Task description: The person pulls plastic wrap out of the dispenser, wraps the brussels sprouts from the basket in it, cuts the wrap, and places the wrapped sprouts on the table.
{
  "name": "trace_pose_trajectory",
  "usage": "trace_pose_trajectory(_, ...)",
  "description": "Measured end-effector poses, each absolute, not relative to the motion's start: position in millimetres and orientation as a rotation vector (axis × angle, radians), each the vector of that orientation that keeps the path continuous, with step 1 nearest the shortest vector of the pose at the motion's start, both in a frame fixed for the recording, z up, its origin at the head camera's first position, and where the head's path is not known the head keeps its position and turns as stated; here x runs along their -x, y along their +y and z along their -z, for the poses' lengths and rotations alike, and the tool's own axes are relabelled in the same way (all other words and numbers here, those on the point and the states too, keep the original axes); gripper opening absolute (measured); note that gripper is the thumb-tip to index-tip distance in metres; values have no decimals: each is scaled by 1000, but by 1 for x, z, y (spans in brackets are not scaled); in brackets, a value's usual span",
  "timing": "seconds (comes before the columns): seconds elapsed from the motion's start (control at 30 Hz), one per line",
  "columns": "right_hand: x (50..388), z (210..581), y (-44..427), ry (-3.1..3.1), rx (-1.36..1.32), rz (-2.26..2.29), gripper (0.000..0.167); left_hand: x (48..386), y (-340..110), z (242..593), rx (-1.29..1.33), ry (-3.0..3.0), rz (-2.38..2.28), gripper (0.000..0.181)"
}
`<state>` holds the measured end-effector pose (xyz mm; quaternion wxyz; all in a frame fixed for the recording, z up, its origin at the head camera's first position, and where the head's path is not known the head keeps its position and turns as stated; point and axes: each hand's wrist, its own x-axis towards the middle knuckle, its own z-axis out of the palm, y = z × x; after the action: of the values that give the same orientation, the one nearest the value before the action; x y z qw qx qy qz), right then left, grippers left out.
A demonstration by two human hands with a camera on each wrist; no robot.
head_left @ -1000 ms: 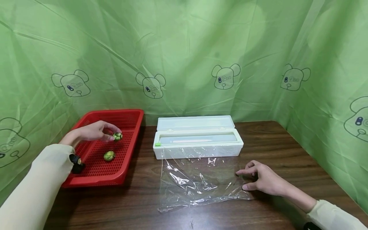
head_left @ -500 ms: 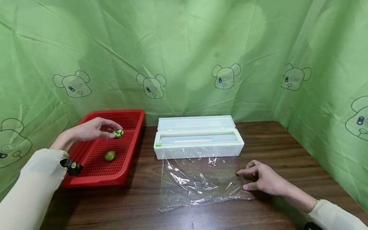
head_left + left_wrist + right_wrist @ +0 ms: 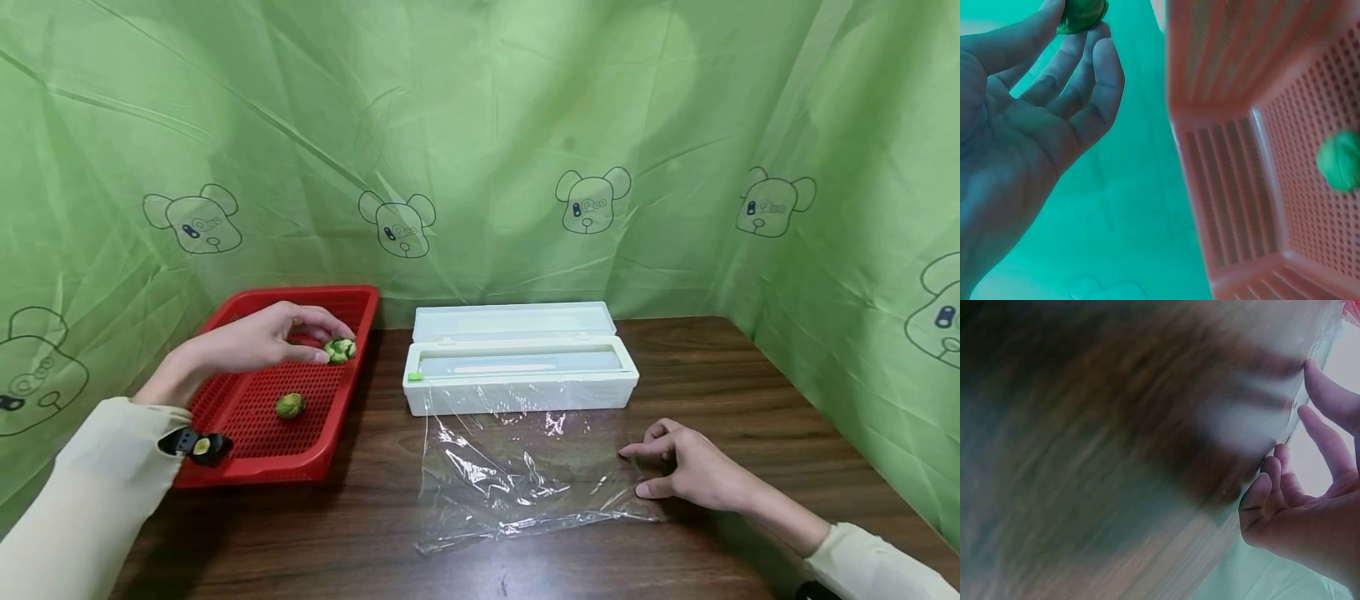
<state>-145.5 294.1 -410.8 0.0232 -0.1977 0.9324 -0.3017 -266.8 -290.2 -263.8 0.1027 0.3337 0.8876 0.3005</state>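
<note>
My left hand (image 3: 258, 337) pinches a green sprout-like vegetable (image 3: 340, 350) between thumb and fingers, over the right side of the red basket (image 3: 315, 463). In the left wrist view that vegetable (image 3: 1084, 14) is cut off by the top edge. A second one (image 3: 290, 406) lies on the basket's floor. My right hand (image 3: 693, 467) touches the right edge of a clear plastic film sheet (image 3: 525, 479) with thumb and index fingertips apart. The film runs from the front of a white box (image 3: 525, 397) and lies on the table.
The white box stands at the back middle of the wooden table (image 3: 315, 542), its lid (image 3: 513, 321) raised behind it and a small green piece (image 3: 416, 377) at its left. A green printed curtain (image 3: 480, 150) surrounds the table at the back and sides.
My left hand has moved right with the vegetable, from over the middle of the basket toward its right rim. The right hand and the film have stayed in place.
</note>
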Motion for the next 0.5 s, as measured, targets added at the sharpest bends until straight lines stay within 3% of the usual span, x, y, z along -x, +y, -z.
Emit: trace_pose_trajectory(0.5,146,413,295,2884,620,918,51,233,-227,260,-1171,2503,-840,36)
